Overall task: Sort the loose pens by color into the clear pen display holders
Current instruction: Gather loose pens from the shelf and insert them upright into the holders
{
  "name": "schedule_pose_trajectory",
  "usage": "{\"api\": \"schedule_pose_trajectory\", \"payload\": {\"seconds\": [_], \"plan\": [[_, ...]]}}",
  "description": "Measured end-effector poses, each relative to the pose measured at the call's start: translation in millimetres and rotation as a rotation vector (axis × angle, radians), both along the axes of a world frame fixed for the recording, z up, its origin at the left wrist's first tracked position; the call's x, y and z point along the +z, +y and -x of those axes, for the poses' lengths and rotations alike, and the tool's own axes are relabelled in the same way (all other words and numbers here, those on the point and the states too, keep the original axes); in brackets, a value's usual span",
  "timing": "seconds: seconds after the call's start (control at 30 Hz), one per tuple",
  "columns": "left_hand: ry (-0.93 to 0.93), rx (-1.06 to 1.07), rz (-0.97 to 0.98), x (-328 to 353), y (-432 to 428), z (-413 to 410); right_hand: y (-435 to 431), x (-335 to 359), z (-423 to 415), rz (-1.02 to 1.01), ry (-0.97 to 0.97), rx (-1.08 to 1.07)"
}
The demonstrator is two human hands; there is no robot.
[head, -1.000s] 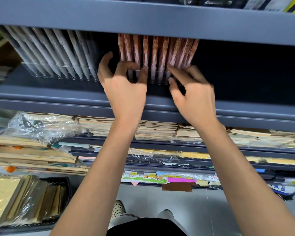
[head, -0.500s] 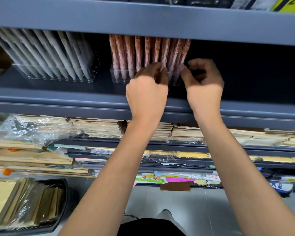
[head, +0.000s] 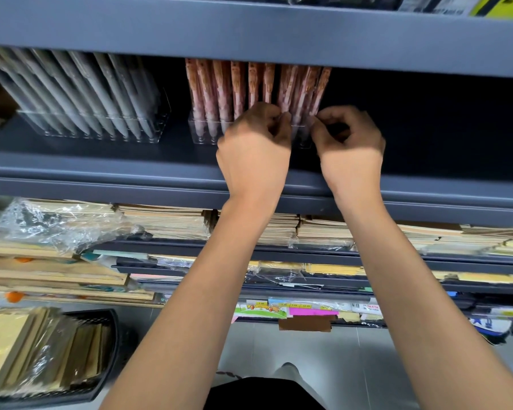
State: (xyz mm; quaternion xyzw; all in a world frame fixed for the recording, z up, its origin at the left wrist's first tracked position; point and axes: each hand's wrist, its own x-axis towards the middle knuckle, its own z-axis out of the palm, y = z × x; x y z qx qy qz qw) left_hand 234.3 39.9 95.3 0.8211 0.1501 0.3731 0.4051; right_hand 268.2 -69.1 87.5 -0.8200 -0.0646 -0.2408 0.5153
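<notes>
**Grey shelving, both hands at the pink pens**

Dark grey metal shelf runs across at eye level, with another board close above it. Standing on it toward twelve o'clock is a clear holder packed with pink patterned pens, upright and leaning slightly, their lower ends in the holder's slots. Over at ten o'clock, well apart from it, a second clear holder carries a row of grey pens slanting to the left.

The person reaches up with both arms. The left hand is at the front of the pink holder, about its middle, fingers curled in and thumb meeting forefinger against the pens. The right hand is at the holder's right end, at one o'clock, fingers likewise curled with thumb and forefinger drawn together beside the last pens. Whether either hand pinches a pen, grips the holder wall or merely touches them, I cannot tell; the fingertips are in shadow and blurred.

Lower shelves at six to nine o'clock hold paper stacks, some under crumpled plastic wrap. A black basket of packets sits at seven o'clock.
</notes>
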Motion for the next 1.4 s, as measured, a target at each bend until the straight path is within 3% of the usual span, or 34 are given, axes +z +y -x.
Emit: {"api": "schedule_pose_trajectory", "payload": {"seconds": [0.87,1.17,1.4], "plan": [[0.047,0.063,-0.083,0.4,-1.9,1.4,0.8,1.4,2.5,0.039,-0.024,0.016],[-0.015,0.058,0.023,-2.2,-2.2,1.8,0.1,0.5,2.9,0.038,-0.031,0.013],[-0.033,-0.064,-0.076,1.7,-11.6,3.7,-2.5,-1.0,-0.5,0.023,0.016,0.050]]}}
